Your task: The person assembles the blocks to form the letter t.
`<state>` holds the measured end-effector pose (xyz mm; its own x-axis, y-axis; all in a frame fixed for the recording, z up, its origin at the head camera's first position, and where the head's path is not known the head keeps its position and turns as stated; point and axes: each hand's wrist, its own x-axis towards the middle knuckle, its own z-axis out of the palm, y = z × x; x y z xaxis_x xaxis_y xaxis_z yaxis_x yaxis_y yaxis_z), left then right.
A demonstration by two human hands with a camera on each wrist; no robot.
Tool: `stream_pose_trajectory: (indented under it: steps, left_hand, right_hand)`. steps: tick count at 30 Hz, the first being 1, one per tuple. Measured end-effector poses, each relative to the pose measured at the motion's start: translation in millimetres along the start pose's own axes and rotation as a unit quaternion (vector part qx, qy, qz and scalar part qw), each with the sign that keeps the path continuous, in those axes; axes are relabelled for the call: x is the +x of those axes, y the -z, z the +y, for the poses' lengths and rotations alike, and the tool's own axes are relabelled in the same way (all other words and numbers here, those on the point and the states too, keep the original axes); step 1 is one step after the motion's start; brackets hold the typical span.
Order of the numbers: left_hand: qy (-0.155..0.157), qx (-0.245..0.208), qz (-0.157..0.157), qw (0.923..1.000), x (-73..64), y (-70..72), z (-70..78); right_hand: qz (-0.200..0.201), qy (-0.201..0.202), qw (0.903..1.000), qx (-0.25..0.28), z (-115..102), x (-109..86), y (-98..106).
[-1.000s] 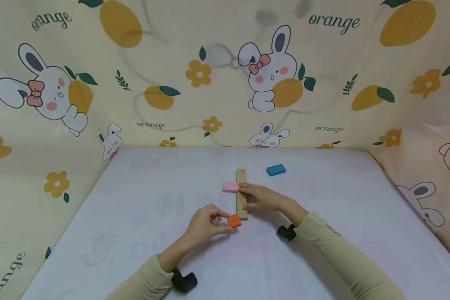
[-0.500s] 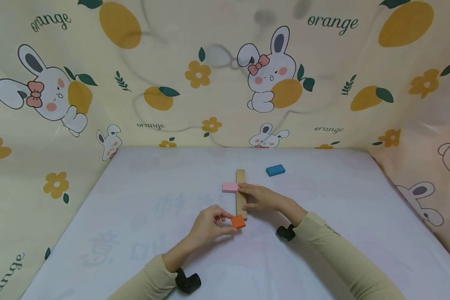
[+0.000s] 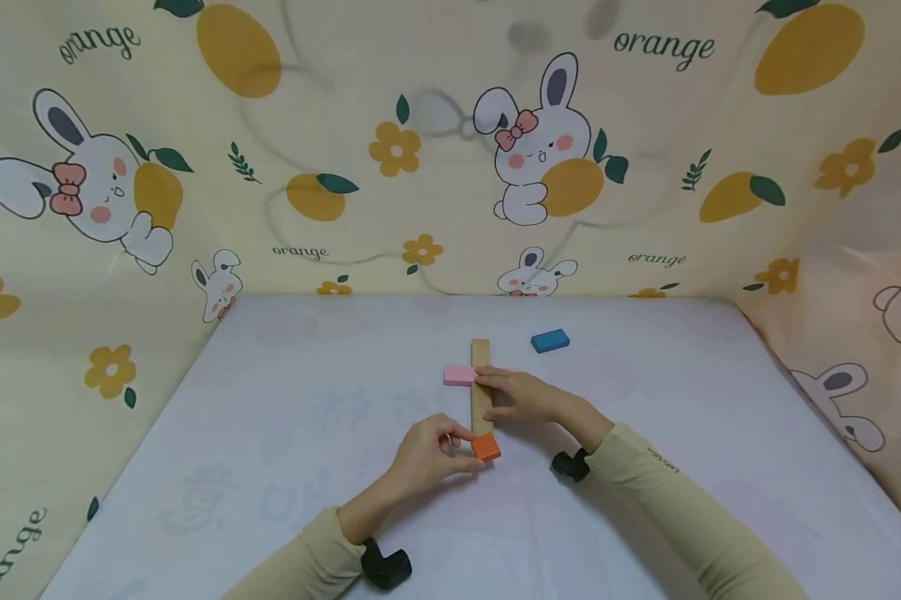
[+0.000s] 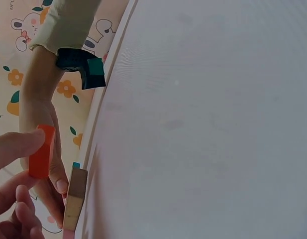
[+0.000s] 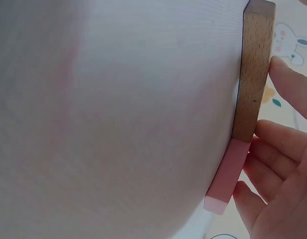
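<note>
In the head view, my left hand (image 3: pixel 429 454) pinches a small orange block (image 3: pixel 485 447) between thumb and fingers. The block overlaps the near end of a natural-wood strip (image 3: pixel 480 354); in the left wrist view the orange block (image 4: pixel 43 154) shows edge-on in the grip. Pink block (image 3: pixel 458 375) sticks out to the left of the strip, and a bit of pink shows on the right, so a cross shape lies on the table. My right hand (image 3: pixel 528 398) rests on the strip where it meets the pink, its fingertips and thumb touching the wood and partly hiding it.
A blue block (image 3: pixel 551 340) lies apart, beyond and to the right of the cross. The white tabletop (image 3: pixel 307 333) ends at a patterned cloth backdrop (image 3: pixel 450 192) at the back and sides. Black wrist devices (image 3: pixel 386 567) sit at both cuffs.
My left hand has carried the orange block slightly to the right, from beside the strip's near end to in front of it. The right hand stays where it was.
</note>
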<state>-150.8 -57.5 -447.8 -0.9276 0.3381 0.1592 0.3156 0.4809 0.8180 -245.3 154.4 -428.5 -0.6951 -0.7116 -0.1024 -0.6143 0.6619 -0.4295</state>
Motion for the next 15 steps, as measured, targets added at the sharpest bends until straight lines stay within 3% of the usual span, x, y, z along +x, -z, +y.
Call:
stream_pose_trajectory:
  steps: [4, 15]
  left_hand:
    - [0.011, 0.009, -0.004, 0.9999, 0.6, -1.1, 1.7]
    - [0.054, 0.019, -0.016, 0.9982, 5.0, -5.4, 3.6]
  right_hand:
    - [-0.009, -0.020, 0.9997, -0.005, -0.1, 3.1, -1.7]
    - [-0.007, -0.016, 0.9995, -0.028, -3.8, 3.0, 0.9]
